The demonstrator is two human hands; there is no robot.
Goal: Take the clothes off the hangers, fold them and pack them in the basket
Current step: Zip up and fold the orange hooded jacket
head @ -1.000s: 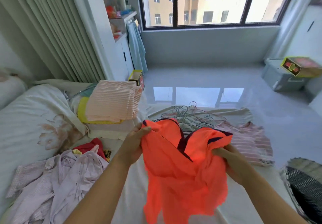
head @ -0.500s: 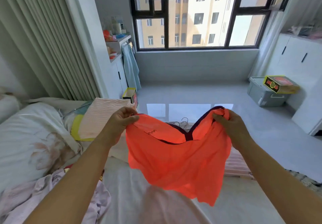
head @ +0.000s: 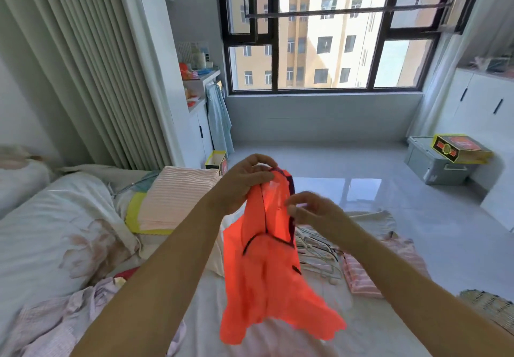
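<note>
- At the far left the bed (head: 50, 234) runs along the pleated curtain (head: 91, 64); a heap of pale pink crumpled clothes (head: 55, 326) lies at its near left edge, beside the left forearm.
- A folded stack, the pink striped top (head: 178, 198) over a yellow-edged piece, sits on the bed just left of the left wrist, near the bed's far edge.
- The left hand (head: 244, 181) is raised in front of the chest, forearm reaching up from the lower left, its fingers (head: 258, 162) curled over and pinching the top of the orange garment (head: 267, 267) at its dark-trimmed straps.
- The orange garment hangs free from that grip, gathered narrow at the top and spreading below, its ragged lower edge dangling above the white sheet, not touching it as far as can be seen.
- The right hand (head: 311, 212) is just right of the garment's upper part, forearm coming in from the lower right; its fingers are bent at the dark trim, but motion blur hides whether they hold the cloth.
- Behind the right wrist a tangle of wire hangers (head: 317, 248) lies on the bed, with a pink striped garment (head: 389, 262) just beside them near the bed's right edge.
- A woven basket (head: 489, 309) shows at the lower right edge, well apart from the garment.
- Beyond the bed the glossy floor (head: 361, 167) lies open up to the window wall; a grey bin (head: 436, 164) stands at the right.
</note>
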